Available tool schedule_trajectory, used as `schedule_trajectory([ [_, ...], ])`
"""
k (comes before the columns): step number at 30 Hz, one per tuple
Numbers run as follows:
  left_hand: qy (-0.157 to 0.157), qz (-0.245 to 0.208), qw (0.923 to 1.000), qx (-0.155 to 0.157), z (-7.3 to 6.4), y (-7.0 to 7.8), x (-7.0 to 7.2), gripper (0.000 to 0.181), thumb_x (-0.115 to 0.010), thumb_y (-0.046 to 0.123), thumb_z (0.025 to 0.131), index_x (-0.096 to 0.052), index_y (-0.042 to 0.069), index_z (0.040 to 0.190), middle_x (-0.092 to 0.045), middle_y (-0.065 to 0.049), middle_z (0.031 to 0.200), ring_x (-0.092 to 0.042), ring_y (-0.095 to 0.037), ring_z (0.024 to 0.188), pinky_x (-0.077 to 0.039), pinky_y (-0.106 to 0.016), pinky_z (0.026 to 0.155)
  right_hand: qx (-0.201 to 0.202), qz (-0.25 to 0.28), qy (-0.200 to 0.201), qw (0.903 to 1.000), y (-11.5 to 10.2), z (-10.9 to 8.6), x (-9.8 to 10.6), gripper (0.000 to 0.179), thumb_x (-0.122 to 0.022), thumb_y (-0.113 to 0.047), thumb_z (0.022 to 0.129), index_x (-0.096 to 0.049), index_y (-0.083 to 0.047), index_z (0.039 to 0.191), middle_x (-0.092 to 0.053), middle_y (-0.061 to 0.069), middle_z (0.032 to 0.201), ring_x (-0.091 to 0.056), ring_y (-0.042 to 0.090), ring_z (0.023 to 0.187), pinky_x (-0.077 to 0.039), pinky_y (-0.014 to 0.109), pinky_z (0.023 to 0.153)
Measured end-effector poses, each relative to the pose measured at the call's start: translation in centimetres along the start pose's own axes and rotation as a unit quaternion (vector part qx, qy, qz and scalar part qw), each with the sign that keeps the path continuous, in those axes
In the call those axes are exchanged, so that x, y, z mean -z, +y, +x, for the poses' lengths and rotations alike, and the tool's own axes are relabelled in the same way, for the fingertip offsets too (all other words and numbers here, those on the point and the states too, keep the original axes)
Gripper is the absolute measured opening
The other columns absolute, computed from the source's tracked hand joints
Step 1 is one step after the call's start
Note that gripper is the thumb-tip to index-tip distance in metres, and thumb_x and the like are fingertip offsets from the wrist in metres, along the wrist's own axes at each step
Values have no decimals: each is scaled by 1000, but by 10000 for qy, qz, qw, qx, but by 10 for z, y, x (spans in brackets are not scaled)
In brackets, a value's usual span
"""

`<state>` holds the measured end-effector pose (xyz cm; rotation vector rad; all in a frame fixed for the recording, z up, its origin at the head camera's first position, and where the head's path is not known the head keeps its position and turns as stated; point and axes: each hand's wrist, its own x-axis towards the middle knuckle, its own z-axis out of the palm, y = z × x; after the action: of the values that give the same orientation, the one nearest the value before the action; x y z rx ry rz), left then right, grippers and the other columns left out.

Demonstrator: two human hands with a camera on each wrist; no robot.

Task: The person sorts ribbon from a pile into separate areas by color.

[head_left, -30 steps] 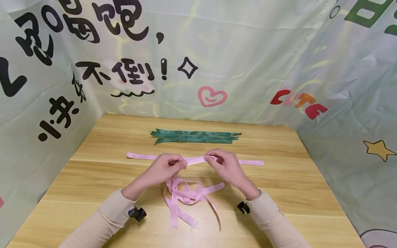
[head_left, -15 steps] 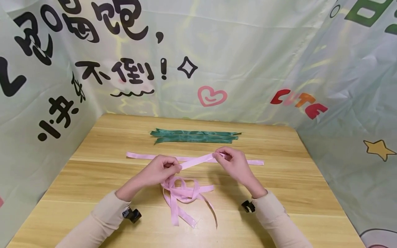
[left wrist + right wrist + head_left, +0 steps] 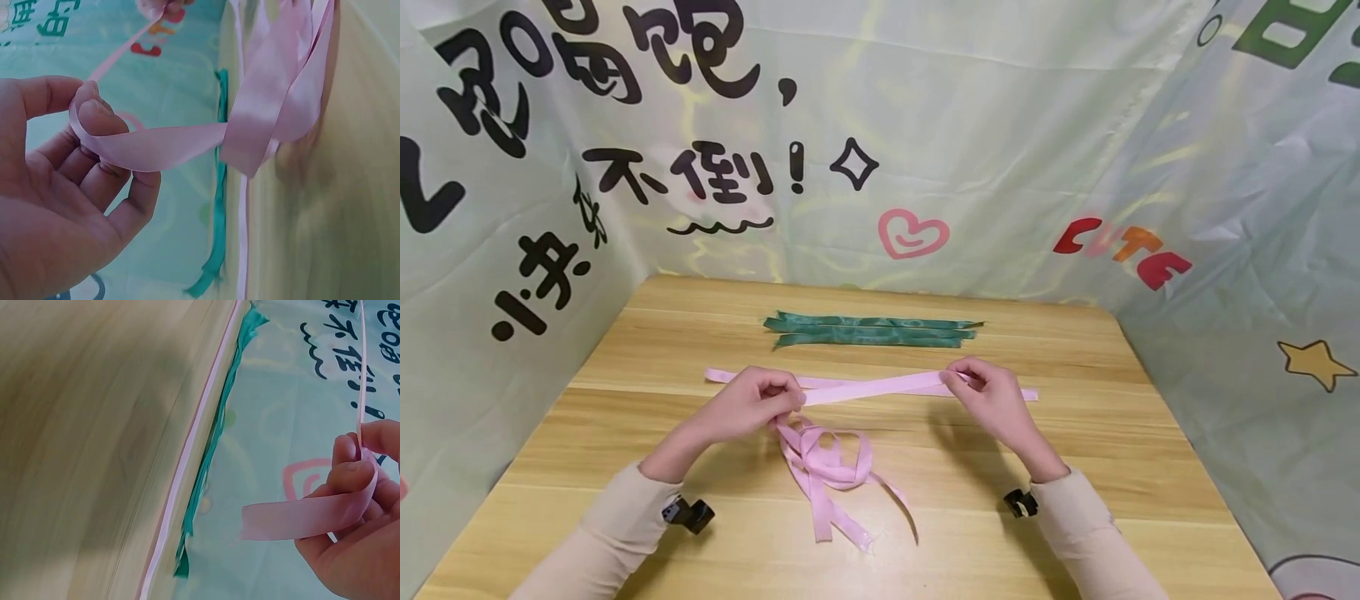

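Observation:
A length of pink ribbon (image 3: 872, 388) is stretched taut between both hands above the table. My left hand (image 3: 752, 406) pinches it between thumb and forefinger; in the left wrist view the ribbon (image 3: 156, 149) bends round the thumb and runs down to a loose bunch. That tangled pink bunch (image 3: 835, 475) lies in loops on the table below and right of the left hand. With thumb and forefinger, my right hand (image 3: 992, 404) pinches the other stretch, and a short free end (image 3: 281, 519) sticks out past its fingers. Behind the hands, another pink strip (image 3: 721, 377) lies flat across the table.
Several dark green ribbon strips (image 3: 872, 333) lie side by side farther back on the wooden table (image 3: 1135, 467). A printed fabric curtain (image 3: 1000, 150) encloses the table at the back and sides. Each wrist wears a small black camera (image 3: 688, 514).
The hands have moved apart, left hand to the left and right hand to the right, so the stretch between them is longer. The tangled bunch has been drawn slightly left.

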<state>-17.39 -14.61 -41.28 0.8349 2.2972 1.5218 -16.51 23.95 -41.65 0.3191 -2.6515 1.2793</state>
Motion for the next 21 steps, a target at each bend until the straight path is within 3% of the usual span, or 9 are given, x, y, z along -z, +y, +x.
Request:
schedule_trajectory([
  [7, 242, 42, 9996, 117, -7, -9, 19, 19, -64, 9, 102, -69, -6, 91, -57, -10, 64, -52, -24, 54, -44, -25, 53, -196, -211, 74, 9996, 6, -3, 11, 20, -74, -31, 100, -79, -12, 105, -76, 5, 91, -56, 12, 68, -47, 25, 62],
  [12, 321, -39, 9994, 123, -12, -13, 26, 20, -64, 7, 102, -67, -8, 88, -55, -12, 63, -51, -29, 54, -43, -26, 53, -329, -334, 182, 9987, 10, -4, 21, 23, -73, -32, 100, -79, -10, 106, -77, 8, 96, -58, 12, 72, -48, 25, 67],
  [16, 363, -47, 9992, 180, -14, -16, 30, 21, -63, 6, 101, -66, -9, 88, -56, -10, 64, -52, -25, 55, -45, -29, 54, -393, -374, 223, 9983, 14, -5, 27, 25, -73, -32, 101, -78, -9, 107, -76, 9, 94, -56, 11, 69, -47, 25, 66],
  [21, 640, 135, 9966, 497, -17, -21, 39, 20, -64, 8, 101, -66, -6, 87, -56, -7, 63, -51, -19, 55, -44, -29, 54, -405, -398, 311, 9979, 23, -5, 32, 23, -73, -31, 101, -79, -9, 105, -76, 9, 92, -54, 10, 66, -46, 25, 63],
])
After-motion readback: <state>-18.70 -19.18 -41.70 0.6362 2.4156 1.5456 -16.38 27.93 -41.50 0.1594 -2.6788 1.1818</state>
